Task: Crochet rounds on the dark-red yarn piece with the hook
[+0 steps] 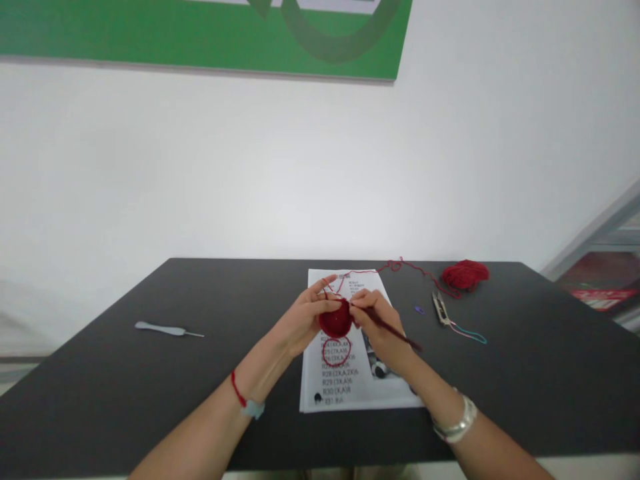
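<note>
My left hand (305, 317) pinches a small round piece of dark red crochet (336, 320) by its upper left edge, with red yarn looped over a raised finger. At the piece's right edge, my right hand (377, 323) is closed on a dark red crochet hook (395, 329), whose handle points down to the right. The hook's tip is too small to make out against the crochet. Under both hands lies a printed sheet (345, 393) with rows of text and a picture. A loop of red yarn (337, 365) hangs over the text.
A ball of red yarn (465, 275) sits at the back right of the black table (225, 287), its strand running to the crochet. Thread snips (441, 309) with a cord and a purple stitch marker (419, 309) lie nearby. A grey-handled hook (167, 329) is at left.
</note>
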Demonstrator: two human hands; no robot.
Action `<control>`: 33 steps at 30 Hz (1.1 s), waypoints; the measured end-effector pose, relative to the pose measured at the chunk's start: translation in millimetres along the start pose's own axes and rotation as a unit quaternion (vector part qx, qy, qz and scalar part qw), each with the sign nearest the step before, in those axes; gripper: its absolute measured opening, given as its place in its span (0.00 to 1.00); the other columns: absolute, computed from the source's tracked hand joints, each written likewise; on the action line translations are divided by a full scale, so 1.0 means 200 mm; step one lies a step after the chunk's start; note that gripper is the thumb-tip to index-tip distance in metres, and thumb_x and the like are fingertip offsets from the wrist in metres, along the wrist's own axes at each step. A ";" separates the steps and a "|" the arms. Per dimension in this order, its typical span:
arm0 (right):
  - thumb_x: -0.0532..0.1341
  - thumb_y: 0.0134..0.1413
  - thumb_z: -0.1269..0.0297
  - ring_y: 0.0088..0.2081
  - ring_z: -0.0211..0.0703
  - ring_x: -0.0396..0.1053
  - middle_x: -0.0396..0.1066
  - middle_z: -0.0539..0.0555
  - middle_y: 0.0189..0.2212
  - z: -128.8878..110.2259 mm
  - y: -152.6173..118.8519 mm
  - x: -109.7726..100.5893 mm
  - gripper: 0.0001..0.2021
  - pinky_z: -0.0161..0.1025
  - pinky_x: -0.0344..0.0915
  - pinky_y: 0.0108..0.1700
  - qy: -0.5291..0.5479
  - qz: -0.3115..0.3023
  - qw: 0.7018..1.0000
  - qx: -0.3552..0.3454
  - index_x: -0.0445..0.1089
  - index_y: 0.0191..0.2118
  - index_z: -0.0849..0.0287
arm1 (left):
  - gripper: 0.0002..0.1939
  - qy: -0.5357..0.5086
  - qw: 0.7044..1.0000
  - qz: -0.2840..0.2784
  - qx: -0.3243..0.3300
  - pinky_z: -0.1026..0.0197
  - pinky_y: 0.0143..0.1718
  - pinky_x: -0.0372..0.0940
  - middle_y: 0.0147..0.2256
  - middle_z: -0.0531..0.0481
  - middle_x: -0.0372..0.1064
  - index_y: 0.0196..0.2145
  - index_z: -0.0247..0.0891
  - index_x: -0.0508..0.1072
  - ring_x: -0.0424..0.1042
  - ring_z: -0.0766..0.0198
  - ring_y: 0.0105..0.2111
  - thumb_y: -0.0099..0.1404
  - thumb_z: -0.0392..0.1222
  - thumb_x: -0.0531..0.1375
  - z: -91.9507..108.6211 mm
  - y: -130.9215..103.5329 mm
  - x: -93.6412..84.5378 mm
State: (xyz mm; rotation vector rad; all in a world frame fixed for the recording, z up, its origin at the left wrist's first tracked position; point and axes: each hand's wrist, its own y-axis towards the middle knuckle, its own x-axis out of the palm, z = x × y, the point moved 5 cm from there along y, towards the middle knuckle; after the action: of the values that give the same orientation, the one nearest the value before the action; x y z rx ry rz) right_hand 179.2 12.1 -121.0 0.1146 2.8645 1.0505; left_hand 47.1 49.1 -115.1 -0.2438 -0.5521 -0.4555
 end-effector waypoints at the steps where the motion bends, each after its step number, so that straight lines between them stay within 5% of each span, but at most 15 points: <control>1: 0.60 0.56 0.65 0.23 0.36 0.62 0.65 0.48 0.26 0.01 0.01 -0.01 0.05 0.36 0.61 0.25 0.049 0.005 0.998 0.036 0.63 0.31 0.53 | 0.28 0.005 1.000 0.003 0.007 0.68 0.27 0.58 0.25 0.56 0.71 0.46 0.34 0.71 0.66 0.72 0.23 0.45 0.27 0.68 0.02 0.01 -0.01; 4: 0.62 0.55 0.67 0.22 0.33 0.59 0.65 0.47 0.27 0.03 0.02 -0.02 0.06 0.34 0.58 0.23 0.130 -0.001 0.988 0.086 0.63 0.30 0.55 | 0.28 0.020 0.999 -0.002 0.025 0.69 0.25 0.57 0.25 0.56 0.70 0.45 0.33 0.70 0.64 0.73 0.22 0.45 0.26 0.67 0.05 0.02 -0.03; 18: 0.68 0.47 0.66 0.20 0.31 0.58 0.67 0.48 0.26 0.01 0.05 -0.06 0.08 0.32 0.54 0.20 0.204 -0.064 0.968 0.131 0.68 0.28 0.57 | 0.28 0.076 0.990 -0.108 -0.048 0.68 0.23 0.55 0.27 0.53 0.69 0.49 0.33 0.70 0.65 0.72 0.23 0.47 0.27 0.66 0.07 -0.01 -0.05; 28: 0.70 0.44 0.68 0.18 0.30 0.60 0.69 0.47 0.23 -0.02 0.06 -0.05 0.09 0.30 0.53 0.18 0.312 -0.114 0.925 0.187 0.69 0.26 0.59 | 0.28 0.083 0.976 -0.169 -0.107 0.66 0.28 0.59 0.29 0.51 0.71 0.48 0.31 0.71 0.68 0.69 0.26 0.47 0.27 0.65 0.06 -0.02 -0.05; 33: 0.70 0.44 0.67 0.17 0.30 0.58 0.69 0.46 0.20 0.01 0.04 0.00 0.10 0.27 0.55 0.16 0.387 -0.086 0.881 0.258 0.66 0.26 0.58 | 0.32 0.155 0.983 -0.098 0.024 0.66 0.28 0.58 0.26 0.55 0.68 0.53 0.33 0.66 0.65 0.70 0.25 0.49 0.30 0.67 0.07 -0.02 -0.01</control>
State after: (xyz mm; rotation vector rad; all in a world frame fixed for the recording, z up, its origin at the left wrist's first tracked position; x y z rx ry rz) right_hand 178.8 19.1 -117.4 -0.6668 3.6898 0.2821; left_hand 37.5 50.1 -103.6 -0.0684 -0.2816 -0.6568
